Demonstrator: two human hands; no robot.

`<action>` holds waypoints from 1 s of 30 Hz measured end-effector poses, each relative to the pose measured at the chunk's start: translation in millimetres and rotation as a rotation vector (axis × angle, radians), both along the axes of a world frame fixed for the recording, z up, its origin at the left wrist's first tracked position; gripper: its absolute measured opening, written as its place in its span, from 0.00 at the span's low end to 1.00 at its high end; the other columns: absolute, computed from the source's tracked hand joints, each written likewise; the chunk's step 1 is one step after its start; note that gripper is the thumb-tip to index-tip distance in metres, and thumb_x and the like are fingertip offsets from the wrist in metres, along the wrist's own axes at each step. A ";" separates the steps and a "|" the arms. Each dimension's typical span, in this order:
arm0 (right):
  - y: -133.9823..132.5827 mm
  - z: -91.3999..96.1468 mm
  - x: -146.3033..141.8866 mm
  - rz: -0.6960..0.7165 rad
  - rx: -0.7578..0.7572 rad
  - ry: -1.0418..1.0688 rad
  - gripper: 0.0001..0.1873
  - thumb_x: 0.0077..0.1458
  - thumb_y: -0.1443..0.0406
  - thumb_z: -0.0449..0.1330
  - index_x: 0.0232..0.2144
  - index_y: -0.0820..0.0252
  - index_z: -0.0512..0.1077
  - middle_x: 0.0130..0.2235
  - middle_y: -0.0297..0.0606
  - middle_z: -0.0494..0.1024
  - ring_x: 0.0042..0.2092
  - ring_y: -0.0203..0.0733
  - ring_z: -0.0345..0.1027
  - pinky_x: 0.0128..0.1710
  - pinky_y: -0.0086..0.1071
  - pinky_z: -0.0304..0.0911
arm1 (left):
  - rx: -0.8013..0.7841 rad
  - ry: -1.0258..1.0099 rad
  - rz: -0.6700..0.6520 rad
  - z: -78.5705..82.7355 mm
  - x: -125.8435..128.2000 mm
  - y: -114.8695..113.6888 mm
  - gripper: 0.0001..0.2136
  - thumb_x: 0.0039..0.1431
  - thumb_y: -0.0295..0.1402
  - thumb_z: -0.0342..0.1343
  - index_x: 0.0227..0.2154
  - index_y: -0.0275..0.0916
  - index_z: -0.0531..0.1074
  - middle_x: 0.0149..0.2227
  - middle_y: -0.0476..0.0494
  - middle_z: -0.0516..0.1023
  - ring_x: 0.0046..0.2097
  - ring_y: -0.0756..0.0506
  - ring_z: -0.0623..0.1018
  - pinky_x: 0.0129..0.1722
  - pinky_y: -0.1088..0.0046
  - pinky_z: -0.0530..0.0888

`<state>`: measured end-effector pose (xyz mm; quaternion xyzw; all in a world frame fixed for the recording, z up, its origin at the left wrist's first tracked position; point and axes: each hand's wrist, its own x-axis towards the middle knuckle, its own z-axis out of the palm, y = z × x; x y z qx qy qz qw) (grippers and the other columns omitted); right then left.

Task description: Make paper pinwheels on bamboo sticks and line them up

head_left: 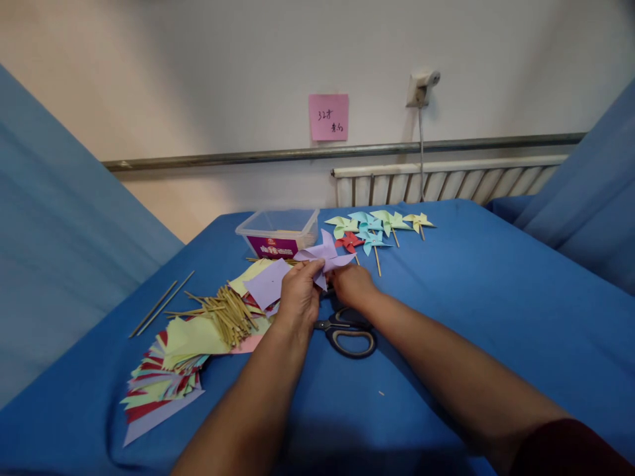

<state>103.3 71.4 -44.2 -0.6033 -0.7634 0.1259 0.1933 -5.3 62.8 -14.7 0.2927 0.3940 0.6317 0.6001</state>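
My left hand (300, 291) pinches a purple paper pinwheel (326, 252) between thumb and fingers, above the table. Close behind and below the pinwheel, my right hand (353, 285) is closed, its fingertips partly hidden. What it grips, if anything, does not show. Dark-handled scissors (353, 342) lie just below my hands, with another dark handle partly covered under my right wrist. To the left of my left hand are a purple paper sheet (268, 283) and a pile of short thin sticks (231, 317).
Colored paper sheets (163, 383) are fanned out at the left, near two long sticks (159, 307). Behind stands a clear plastic box (278, 231) with a purple label. Several finished pinwheels (373, 243) lie at the back on the blue tablecloth (471, 304). Blue curtains (64, 238) hang at both sides.
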 end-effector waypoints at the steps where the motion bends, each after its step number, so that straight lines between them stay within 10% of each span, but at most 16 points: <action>1: 2.1 0.1 0.9 -0.016 0.008 0.033 0.16 0.62 0.66 0.51 0.45 0.57 0.77 0.49 0.47 0.80 0.50 0.53 0.74 0.45 0.37 0.65 | 0.001 -0.001 0.002 -0.2 0.1 0.3 0.12 0.32 0.27 0.69 0.22 0.33 0.72 0.22 0.47 0.76 0.26 0.50 0.74 0.30 0.74 0.70; 13: -25.2 -30.8 81.8 0.036 -0.076 0.310 0.15 0.63 0.59 0.52 0.27 0.60 0.69 0.27 0.34 0.74 0.28 0.37 0.64 0.27 0.28 0.54 | 0.011 0.071 -0.051 -2.9 3.2 -4.7 0.11 0.37 0.30 0.68 0.23 0.34 0.71 0.21 0.50 0.73 0.23 0.52 0.70 0.25 0.75 0.67; 19: -39.2 -38.3 109.5 0.136 -0.063 0.077 0.12 0.62 0.60 0.55 0.30 0.60 0.71 0.32 0.38 0.77 0.31 0.38 0.65 0.33 0.30 0.55 | -0.004 0.107 -0.075 -3.0 7.4 -7.9 0.11 0.37 0.28 0.68 0.21 0.35 0.70 0.20 0.50 0.73 0.23 0.52 0.71 0.25 0.75 0.68; 30: -38.5 -34.0 126.3 0.198 -0.160 0.342 0.06 0.55 0.68 0.57 0.34 0.60 0.74 0.33 0.36 0.78 0.32 0.37 0.70 0.34 0.29 0.62 | -0.011 0.137 -0.099 -3.5 11.0 -11.1 0.11 0.37 0.30 0.69 0.23 0.34 0.72 0.22 0.48 0.75 0.24 0.51 0.72 0.27 0.75 0.69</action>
